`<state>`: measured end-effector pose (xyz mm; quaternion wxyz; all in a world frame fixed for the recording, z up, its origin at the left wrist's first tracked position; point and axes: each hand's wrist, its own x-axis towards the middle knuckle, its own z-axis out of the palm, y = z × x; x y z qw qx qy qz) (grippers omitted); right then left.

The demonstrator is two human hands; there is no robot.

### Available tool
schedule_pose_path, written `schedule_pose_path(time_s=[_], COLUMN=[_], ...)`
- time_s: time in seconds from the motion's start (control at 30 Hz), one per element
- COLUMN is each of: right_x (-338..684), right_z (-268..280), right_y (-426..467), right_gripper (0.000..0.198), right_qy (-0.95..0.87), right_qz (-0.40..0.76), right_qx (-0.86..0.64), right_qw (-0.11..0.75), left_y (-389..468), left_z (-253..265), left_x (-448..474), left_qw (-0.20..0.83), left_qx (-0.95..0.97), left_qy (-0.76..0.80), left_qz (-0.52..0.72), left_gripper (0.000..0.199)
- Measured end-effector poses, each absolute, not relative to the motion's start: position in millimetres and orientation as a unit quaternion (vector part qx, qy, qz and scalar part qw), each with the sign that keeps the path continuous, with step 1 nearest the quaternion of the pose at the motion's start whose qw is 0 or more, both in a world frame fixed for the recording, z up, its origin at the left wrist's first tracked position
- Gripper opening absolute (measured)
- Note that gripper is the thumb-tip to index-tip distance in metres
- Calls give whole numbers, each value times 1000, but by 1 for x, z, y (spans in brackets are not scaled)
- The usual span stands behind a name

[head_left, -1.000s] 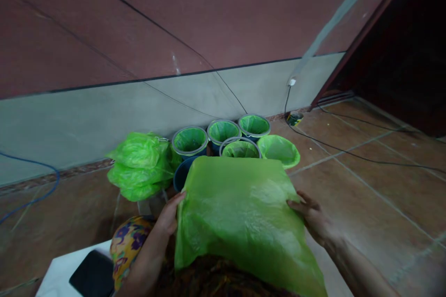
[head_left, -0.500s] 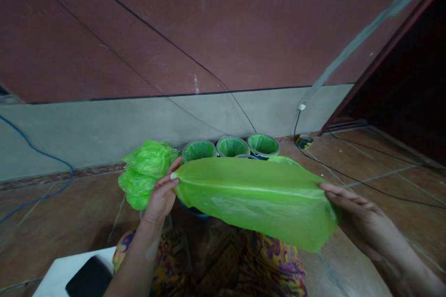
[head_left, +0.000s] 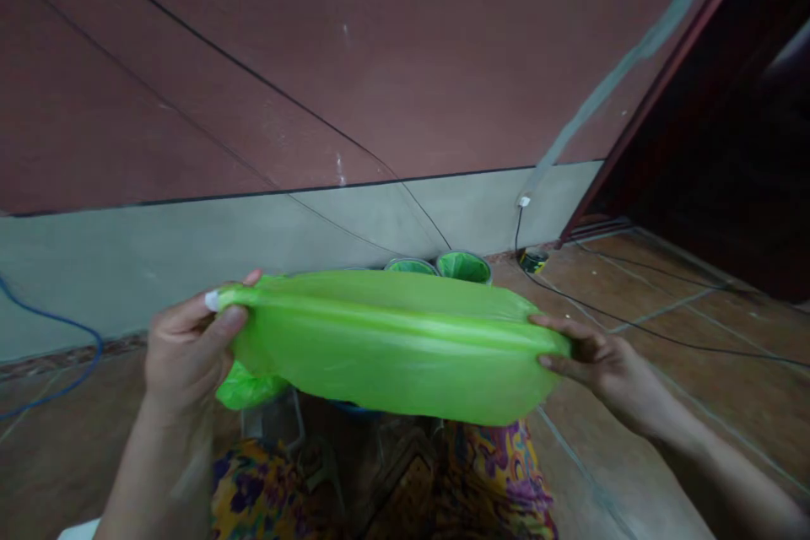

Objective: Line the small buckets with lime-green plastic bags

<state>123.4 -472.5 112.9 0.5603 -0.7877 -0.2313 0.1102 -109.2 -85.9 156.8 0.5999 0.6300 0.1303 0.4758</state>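
Blue cable loops along the floor at far left, against the grey lower band of the wall. Left hand is raised in front of the body, fingers and thumb pinched shut on the left end of a green plastic bag. The bag is held in the air, stretched roughly level between the two hands, its upper edges pulled taut into a long ridge and its body sagging below. Under its left end a crumpled green bag shows partly, the rest hidden. Behind the stretched bag, near the wall, two round bins lined in green show over the top edge; a sliver of a blue bin shows below it. Patterned yellow and purple fabric on the person's lap lies beneath. Right hand grips the bag's right end, fingers curled closed over the edge. Beyond it, a black cable runs across the brown tiled floor from a white wall socket, with a small tin just below the socket. Dark doorway at far right.
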Motion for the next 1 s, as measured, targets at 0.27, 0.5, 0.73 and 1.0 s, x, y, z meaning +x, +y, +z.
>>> schedule_pose_path(time_s=[0.27,0.5,0.73,1.0], right_x=[138,144,151,147], right_z=[107,95,75,10], right_y=[-473,-472,-470,-496], right_gripper=[37,34,40,36], right_qy=[-280,-227,-120,-167], right_qz=[-53,17,57,-28], right_qx=[-886,-805,-801,-901], right_qw=[366,548,584,401], left_y=[-91,-97,-116,-136], left_z=[140,118,96,43], left_x=[-107,-107,-100,-103], left_qw=[577,649,718,804], left_qx=[735,705,657,556], left_qy=[131,170,147,195], left_qz=[333,230,174,81], left_gripper=[53,90,101,112])
